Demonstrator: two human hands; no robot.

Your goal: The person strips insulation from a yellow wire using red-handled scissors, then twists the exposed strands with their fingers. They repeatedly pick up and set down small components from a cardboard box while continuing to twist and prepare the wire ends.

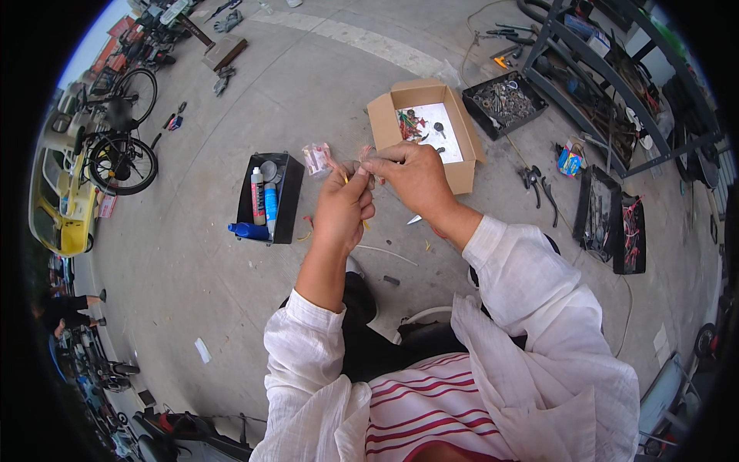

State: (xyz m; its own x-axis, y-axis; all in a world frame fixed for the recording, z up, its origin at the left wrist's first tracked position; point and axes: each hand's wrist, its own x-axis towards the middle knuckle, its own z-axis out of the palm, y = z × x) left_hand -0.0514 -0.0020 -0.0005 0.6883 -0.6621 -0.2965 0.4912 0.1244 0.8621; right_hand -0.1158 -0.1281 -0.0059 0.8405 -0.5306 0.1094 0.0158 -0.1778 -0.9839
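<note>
My left hand (341,206) is closed, its fingers curled round what looks like a thin yellow wire (366,225), a bit of which shows below the fist. Right beside it, my right hand (419,179) is closed in a pinch, its fingertips meeting those of the left. What lies between the fingertips is too small to make out. Beyond the hands stands an open cardboard box (459,127) with small parts on its white bottom. To their left, a black bin (288,204) holds tubes and a round tin, with a blue bottle (249,230) at its near edge.
Pliers (531,179) and cutters (549,202) lie on the concrete at right, near black trays (593,208). A black tray of metal hardware (504,103) sits beside a metal rack (593,100). Bicycles (123,165) and a yellow vehicle (69,200) stand far left.
</note>
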